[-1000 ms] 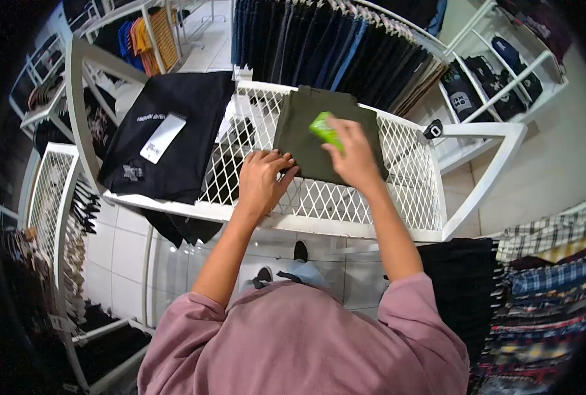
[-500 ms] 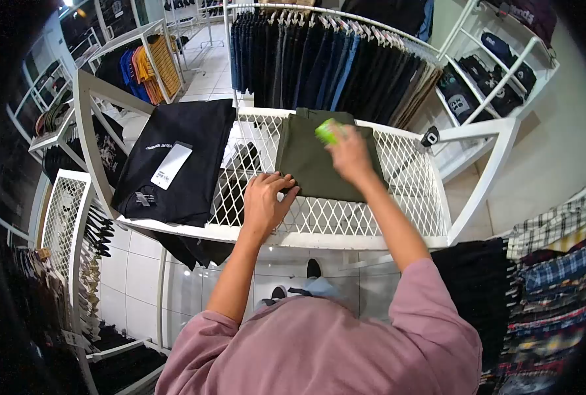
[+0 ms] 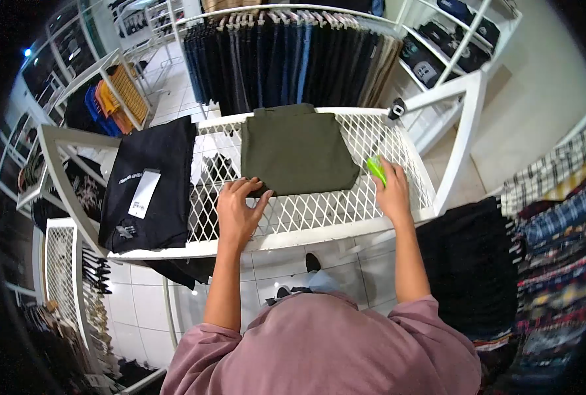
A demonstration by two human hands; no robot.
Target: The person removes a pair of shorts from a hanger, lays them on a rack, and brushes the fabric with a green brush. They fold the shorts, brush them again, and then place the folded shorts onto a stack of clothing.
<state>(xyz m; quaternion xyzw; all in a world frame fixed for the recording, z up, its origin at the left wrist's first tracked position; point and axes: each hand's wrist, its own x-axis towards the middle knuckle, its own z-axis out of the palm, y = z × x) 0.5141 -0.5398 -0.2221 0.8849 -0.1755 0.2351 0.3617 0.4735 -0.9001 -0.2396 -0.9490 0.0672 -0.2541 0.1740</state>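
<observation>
An olive green folded garment (image 3: 296, 151) lies on the white mesh shelf (image 3: 286, 238). My left hand (image 3: 239, 207) touches its near left corner, thumb and fingers apart; whether cloth is pinched there is unclear. My right hand (image 3: 393, 187) is closed around a bright green object (image 3: 376, 171), just right of the garment and over the mesh. To the left lies a folded black shirt (image 3: 164, 148) with a white tag (image 3: 145, 193) on top.
Dark trousers (image 3: 266, 62) hang on a rail behind the shelf. White shelves with caps (image 3: 421, 69) stand at the back right. Plaid shirts (image 3: 559, 210) are at the right, and a mesh rack (image 3: 62, 253) is at the left.
My right hand has moved off the garment toward the right and nearer me, still with the green object. My left hand remains at the garment's corner. The view has shifted.
</observation>
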